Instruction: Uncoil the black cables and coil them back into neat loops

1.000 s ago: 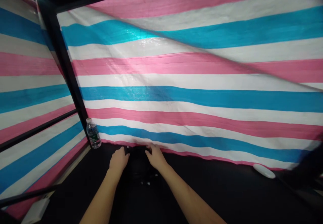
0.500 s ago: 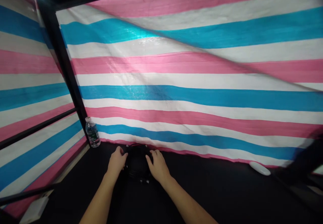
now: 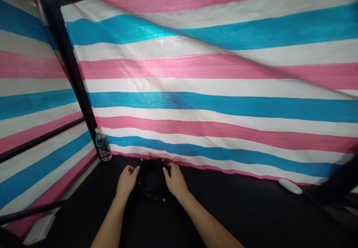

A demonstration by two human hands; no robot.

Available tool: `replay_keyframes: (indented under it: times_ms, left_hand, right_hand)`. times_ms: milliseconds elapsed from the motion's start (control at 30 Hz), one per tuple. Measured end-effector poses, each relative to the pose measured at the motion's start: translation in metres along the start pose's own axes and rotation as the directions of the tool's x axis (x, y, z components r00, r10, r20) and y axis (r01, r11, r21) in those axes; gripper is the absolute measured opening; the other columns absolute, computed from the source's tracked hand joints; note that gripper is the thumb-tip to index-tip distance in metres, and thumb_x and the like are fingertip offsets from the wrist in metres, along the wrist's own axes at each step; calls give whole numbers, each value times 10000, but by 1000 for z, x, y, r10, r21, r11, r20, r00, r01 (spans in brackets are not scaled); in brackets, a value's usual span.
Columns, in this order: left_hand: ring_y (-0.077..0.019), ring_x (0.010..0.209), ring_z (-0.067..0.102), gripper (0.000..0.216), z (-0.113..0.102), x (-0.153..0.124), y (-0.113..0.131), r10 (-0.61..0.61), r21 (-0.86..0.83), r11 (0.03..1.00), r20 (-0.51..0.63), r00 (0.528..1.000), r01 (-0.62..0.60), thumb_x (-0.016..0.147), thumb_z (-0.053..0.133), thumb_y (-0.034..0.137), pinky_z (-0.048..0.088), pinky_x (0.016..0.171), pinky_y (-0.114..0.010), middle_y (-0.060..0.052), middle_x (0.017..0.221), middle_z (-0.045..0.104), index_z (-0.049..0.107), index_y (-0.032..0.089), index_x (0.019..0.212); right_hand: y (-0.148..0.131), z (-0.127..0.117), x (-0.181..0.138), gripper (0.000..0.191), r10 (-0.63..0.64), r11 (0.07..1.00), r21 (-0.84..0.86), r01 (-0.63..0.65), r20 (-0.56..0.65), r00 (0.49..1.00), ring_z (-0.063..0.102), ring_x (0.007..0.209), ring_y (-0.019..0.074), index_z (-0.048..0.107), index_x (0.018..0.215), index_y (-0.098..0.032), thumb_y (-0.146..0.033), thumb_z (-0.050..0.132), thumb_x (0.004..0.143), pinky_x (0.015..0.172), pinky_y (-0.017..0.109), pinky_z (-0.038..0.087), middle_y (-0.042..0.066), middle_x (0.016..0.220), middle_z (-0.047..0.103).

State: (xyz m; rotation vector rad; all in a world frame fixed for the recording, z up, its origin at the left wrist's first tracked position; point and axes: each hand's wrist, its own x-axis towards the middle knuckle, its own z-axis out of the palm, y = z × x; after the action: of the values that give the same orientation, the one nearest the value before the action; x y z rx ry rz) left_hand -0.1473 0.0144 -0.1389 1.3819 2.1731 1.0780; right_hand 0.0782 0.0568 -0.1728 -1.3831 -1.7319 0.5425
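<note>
A coil of black cable point(image 3: 151, 194) lies on the black tabletop point(image 3: 156, 227) in front of me. Small light-coloured connectors show at its near edge, its left side and its far side. My left hand point(image 3: 126, 181) is at the left of the coil, thumb stretched towards it and fingers loosely bent; a narrow gap seems to part them. On the other side my right hand point(image 3: 176, 181) rests against the coil's right edge, its thumb apart from the fingers. Dark cable on a dark surface hides the exact contact under the right fingertips.
A clear water bottle point(image 3: 103, 145) stands in the back left corner by a black post point(image 3: 74, 69). Striped sheeting point(image 3: 218, 106) hangs behind the table. A white oval object point(image 3: 291, 186) lies at the right, and a white box-like object point(image 3: 40, 228) is at the lower left.
My left hand has moved slightly left, away from the coil, and its thumb has straightened. The right hand has barely shifted. The coil's ring shape shows more clearly now.
</note>
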Motion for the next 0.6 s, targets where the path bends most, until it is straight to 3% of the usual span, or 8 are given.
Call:
replay_keyframes:
  times_ms: [267, 400, 467, 533, 600]
  left_hand:
    - [-200, 660, 590, 365, -15, 0, 0, 95, -94, 990, -122, 988, -106, 915, 432, 549, 441, 644, -294, 17, 645, 563, 518, 246, 729]
    - [-203, 714, 583, 355, -31, -20, 23, 274, -105, 955, -38, 961, -276, 908, 486, 554, 456, 705, -300, 7, 710, 586, 602, 236, 803]
    - [-213, 837, 612, 290, -37, -36, 38, 416, -111, 908, 102, 904, -405, 811, 674, 537, 468, 822, -302, 0, 827, 648, 677, 253, 872]
    - [-246, 984, 607, 396, -39, -51, 51, 545, -64, 827, 340, 767, -559, 659, 846, 491, 445, 935, -337, -11, 994, 685, 726, 288, 977]
    - [-270, 1051, 592, 467, -36, -60, 58, 553, 16, 752, 530, 643, -659, 608, 899, 425, 411, 992, -379, -17, 1068, 684, 735, 308, 1030]
  right_hand:
    - [0, -32, -10, 407, 69, 969, 243, -52, -62, 996, 635, 768, 253, 622, 1049, -189, -559, 500, 932, 734, 379, 520, 56, 821, 646]
    - [11, -65, -38, 410, 109, 942, 327, -78, -77, 991, 607, 702, 222, 609, 1007, -215, -604, 517, 920, 694, 349, 501, 11, 756, 609]
    - [19, -80, -53, 408, 135, 933, 346, -97, -87, 987, 603, 707, 220, 608, 994, -221, -613, 537, 907, 697, 347, 497, 11, 765, 611]
    - [28, -90, -63, 404, 164, 926, 357, -119, -98, 982, 603, 710, 225, 609, 984, -221, -611, 557, 892, 688, 350, 494, 19, 771, 618]
    - [38, -95, -67, 399, 195, 917, 373, -141, -112, 974, 612, 732, 234, 608, 978, -218, -603, 566, 882, 692, 356, 494, 36, 797, 634]
